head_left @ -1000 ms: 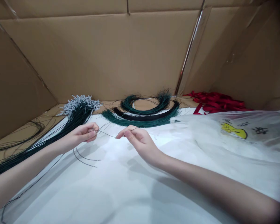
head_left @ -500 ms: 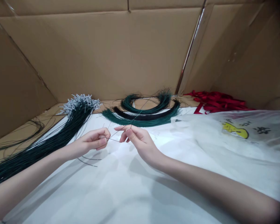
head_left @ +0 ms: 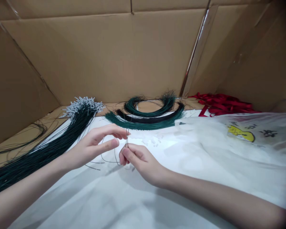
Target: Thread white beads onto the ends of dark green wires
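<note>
Between thumb and fingers, my right hand (head_left: 141, 162) pinches thin dark wires (head_left: 127, 139) that stand up from its grip. My left hand (head_left: 91, 146) is open, thumb and fingers apart, just left of those wires; its fingertips reach up to them, and I cannot tell whether they touch. Thin dark strands loop below the hands. Beyond my left forearm lies a long bundle of dark green wires (head_left: 59, 146), with a thick cluster of whitish tips (head_left: 82, 106) at its far end.
Curved green and black wire bundles (head_left: 145, 125) lie behind the hands, near small white pieces (head_left: 152, 140). Red ribbon (head_left: 225, 103) is heaped at the back right. A translucent plastic bag (head_left: 271, 140) covers the right side. Cardboard walls (head_left: 97, 57) enclose the white surface (head_left: 105, 203).
My left hand has moved right and opened from its pinch. My right hand has dropped slightly and closed on the wires, which now stand upright instead of stretching between the hands.
</note>
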`<state>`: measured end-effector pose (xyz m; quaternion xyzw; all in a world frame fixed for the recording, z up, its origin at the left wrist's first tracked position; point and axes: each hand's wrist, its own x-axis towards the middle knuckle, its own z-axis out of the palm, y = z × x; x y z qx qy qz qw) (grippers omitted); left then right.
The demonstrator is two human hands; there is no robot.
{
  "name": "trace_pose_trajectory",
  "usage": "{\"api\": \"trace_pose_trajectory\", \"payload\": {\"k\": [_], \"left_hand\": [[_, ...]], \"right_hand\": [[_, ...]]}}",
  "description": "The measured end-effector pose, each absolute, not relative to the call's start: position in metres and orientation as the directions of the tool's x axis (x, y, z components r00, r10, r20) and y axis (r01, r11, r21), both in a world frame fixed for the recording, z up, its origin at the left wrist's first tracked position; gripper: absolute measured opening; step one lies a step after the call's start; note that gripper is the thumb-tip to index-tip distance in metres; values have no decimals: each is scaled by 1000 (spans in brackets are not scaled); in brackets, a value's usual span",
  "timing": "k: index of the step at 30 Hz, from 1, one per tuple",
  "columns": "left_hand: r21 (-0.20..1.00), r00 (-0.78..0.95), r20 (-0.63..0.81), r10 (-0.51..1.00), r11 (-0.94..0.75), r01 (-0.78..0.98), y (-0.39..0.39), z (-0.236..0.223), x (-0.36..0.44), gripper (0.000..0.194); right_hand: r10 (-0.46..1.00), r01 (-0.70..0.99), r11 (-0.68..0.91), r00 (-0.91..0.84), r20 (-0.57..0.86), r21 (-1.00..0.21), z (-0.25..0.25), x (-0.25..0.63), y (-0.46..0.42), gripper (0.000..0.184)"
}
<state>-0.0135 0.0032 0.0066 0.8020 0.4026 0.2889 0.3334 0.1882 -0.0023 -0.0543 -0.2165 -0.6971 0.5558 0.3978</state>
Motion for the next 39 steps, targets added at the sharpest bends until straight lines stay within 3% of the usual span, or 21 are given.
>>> {"api": "trace_pose_trajectory", "payload": {"k": [6,12,17,20,24,29,35,39], "left_hand": [[798,445,275,852,-461,389,-1,9,13,18],[830,438,202,876,-390,398,-4,5,9,19],[818,481,77,873,-332,470,-9,-5,11,21],[838,451,130,883,-341,426,-9,-11,15,11],[914,299,231,926,-312,260,-11,-12,18,31],[983,319,120,940,-158,98,-13,-17,31,38],[996,343,79,936,-86,4,-10,-31,45,42],[985,362,107,926,-148,87,-8,-30,44,40]], "right_hand": [[722,-91,268,-640,263,-959,-64,186,-8,43],[818,-76,316,-483,312,-946,-46,205,-5,13],[857,-237,358,-299,419,-903,-28,219,3,17],[848,-261,353,-316,425,-898,-28,222,3,24],[867,-199,265,-379,323,-944,-37,221,0,18],[894,-216,137,-393,215,-967,-44,217,-5,5],[898,-184,183,-369,240,-966,-49,219,-6,13],[882,-123,244,-384,273,-962,-49,222,-6,21]]}}
